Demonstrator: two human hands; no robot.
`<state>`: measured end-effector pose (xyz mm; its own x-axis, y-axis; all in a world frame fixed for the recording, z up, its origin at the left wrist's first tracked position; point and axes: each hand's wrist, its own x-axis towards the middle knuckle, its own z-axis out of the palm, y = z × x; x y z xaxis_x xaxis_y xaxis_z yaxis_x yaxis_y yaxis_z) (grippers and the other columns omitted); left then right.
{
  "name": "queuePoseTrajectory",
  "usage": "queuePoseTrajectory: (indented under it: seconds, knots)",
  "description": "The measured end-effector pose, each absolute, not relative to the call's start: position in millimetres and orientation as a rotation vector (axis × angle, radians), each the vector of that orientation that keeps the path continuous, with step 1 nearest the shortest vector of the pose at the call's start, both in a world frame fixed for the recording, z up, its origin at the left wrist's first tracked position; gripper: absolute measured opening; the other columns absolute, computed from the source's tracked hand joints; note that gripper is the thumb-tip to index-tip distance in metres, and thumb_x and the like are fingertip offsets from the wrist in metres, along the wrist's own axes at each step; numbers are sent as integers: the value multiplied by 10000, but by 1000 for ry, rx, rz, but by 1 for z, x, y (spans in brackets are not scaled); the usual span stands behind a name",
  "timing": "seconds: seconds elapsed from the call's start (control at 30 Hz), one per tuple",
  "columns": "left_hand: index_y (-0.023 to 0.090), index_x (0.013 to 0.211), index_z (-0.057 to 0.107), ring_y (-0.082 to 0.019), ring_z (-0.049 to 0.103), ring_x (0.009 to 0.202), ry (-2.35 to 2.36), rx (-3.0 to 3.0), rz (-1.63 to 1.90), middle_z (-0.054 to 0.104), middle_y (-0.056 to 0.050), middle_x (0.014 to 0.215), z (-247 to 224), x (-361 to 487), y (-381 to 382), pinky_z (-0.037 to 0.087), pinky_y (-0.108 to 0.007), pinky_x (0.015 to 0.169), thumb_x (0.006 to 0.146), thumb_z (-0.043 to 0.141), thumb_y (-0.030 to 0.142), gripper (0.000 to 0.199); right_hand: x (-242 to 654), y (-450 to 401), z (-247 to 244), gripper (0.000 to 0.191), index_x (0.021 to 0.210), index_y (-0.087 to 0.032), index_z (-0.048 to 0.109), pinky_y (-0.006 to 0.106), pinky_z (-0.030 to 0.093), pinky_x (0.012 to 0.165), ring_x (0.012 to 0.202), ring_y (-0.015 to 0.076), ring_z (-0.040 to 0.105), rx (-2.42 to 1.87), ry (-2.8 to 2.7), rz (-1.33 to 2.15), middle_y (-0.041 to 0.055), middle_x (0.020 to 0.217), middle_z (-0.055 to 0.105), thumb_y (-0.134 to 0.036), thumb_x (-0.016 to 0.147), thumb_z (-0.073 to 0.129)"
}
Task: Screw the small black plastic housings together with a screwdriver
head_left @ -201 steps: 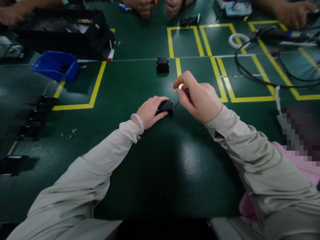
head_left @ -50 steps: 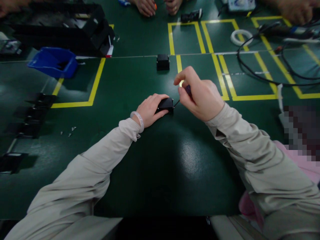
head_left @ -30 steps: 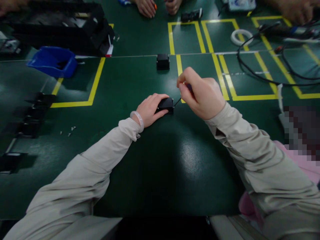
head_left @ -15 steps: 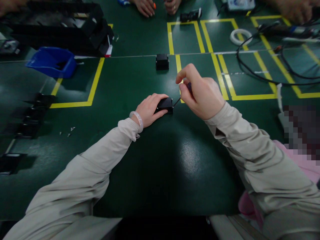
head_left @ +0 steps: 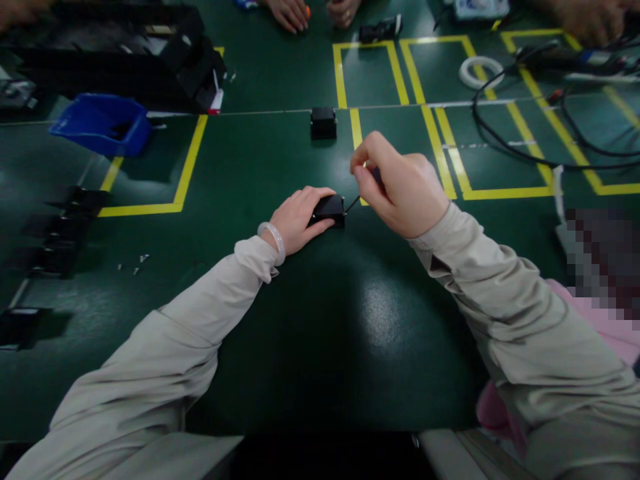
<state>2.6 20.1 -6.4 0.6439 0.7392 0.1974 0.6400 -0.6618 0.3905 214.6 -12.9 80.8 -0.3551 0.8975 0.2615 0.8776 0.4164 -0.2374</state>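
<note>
My left hand grips a small black box from its left side and holds it down on the green table. My right hand is closed around the handle of a screwdriver, most of which the fingers hide. Its thin shaft slants down to the left, and the tip meets a small screw at the box's right side. A second black box of similar look stands farther back on the table. To the left of my forearm lie several small screws.
A blue bin stands at the left, in front of a long black rack. Black parts line the left side. At the right lie a white tape roll and a black cable. Other people's hands rest at the far edge.
The fingers of my right hand have shifted slightly on the screwdriver handle, the thumb and forefinger closing together. My left hand and the box stay in place.
</note>
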Motion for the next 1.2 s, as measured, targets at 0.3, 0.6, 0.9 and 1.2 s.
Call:
queuePoseTrajectory:
  seconds: [0.3,0.6,0.9,1.2]
  knots:
    - [152,1352,461,-284,559,1151,1121,2577,484,575,-128,1276,-6,2,20,453,-459,1030,940,546,359,469,214,-14,82,366,1170,-199,536,301,443,736,762,173,659,-1528,-2346,94,40,836,656,-385,1012,265]
    - [150,1350,464,-286,561,1140,1116,2574,489,576,-128,1273,-5,3,20,456,-457,1019,937,549,362,472,214,-14,80,386,1144,-189,543,322,465,759,775,193,667,-1473,-2334,113,51,866,658,-392,1004,247]
    - [152,1348,462,-283,555,1156,1102,2568,499,574,-130,1279,-7,2,20,450,-459,1032,939,554,364,470,215,-14,79,396,1177,-157,534,318,469,757,789,196,673,-1422,-2297,155,56,867,669,-369,986,259]
    - [146,1351,467,-284,556,1167,1103,2572,497,574,-133,1281,-7,2,20,448,-452,1036,938,557,355,471,215,-13,79,402,1201,-162,535,294,446,696,692,168,636,-1466,-2298,67,32,795,654,-343,1003,236]
